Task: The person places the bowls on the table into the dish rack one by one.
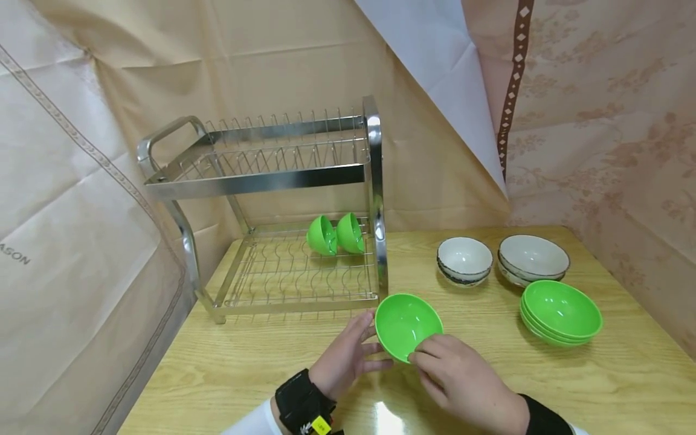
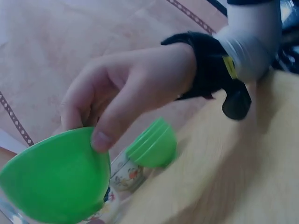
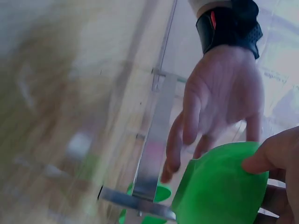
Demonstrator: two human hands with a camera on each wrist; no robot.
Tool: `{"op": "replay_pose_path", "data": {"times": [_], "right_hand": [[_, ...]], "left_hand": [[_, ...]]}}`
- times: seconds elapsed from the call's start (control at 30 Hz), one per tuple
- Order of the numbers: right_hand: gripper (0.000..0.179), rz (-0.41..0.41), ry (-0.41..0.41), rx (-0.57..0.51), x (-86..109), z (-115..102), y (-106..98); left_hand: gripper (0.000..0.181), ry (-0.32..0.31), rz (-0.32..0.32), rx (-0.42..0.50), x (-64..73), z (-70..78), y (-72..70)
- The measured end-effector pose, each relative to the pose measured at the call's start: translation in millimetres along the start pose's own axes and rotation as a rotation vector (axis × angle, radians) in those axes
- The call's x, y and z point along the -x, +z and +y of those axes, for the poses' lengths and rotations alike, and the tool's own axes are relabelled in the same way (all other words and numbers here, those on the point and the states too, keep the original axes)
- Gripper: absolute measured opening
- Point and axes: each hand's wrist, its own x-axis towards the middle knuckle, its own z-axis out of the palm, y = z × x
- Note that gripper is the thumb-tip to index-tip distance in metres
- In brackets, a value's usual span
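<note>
A bright green bowl (image 1: 405, 323) is held above the table in front of the rack. My right hand (image 1: 462, 371) pinches its near rim; in the left wrist view the thumb (image 2: 103, 137) lies over the edge of the tilted bowl. My left hand (image 1: 348, 353) is at the bowl's left side, fingers spread and extended, right at its outer wall. From the right wrist view, the left palm (image 3: 224, 93) faces the bowl with loosely straight fingers. Two green bowls (image 1: 322, 234) stand on edge at the right end of the lower rack shelf.
A two-tier metal dish rack (image 1: 255, 185) stands at the back left, its upper tier lined with wire slots. To the right are a stack of green bowls (image 1: 562, 311), small white bowls (image 1: 464, 257) and larger white bowls (image 1: 534, 257). Fabric sheets (image 1: 293, 72) hang behind the wooden table (image 1: 217, 362).
</note>
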Motion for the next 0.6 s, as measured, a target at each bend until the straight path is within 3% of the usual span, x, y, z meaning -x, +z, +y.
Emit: {"op": "replay_pose_path", "data": {"times": [0.07,0.33,0.47,0.6], "right_hand": [[0.025,-0.007,-0.031,-0.006,0.0,-4,0],[0.023,-0.084,-0.014,-0.032,0.4,-8,5],[0.023,-0.054,-0.027,-0.053,0.2,-7,9],[0.030,-0.008,0.008,-0.039,-1.2,-3,15]], "left_hand": [[0.057,-0.022,-0.007,0.030,1.1,-1.5,1.7],[0.055,-0.039,0.005,0.059,5.1,-4.8,-3.8],[0.054,-0.046,-0.001,0.112,8.5,-1.2,-8.8],[0.056,-0.008,0.053,0.094,12.3,7.8,-18.1]]}}
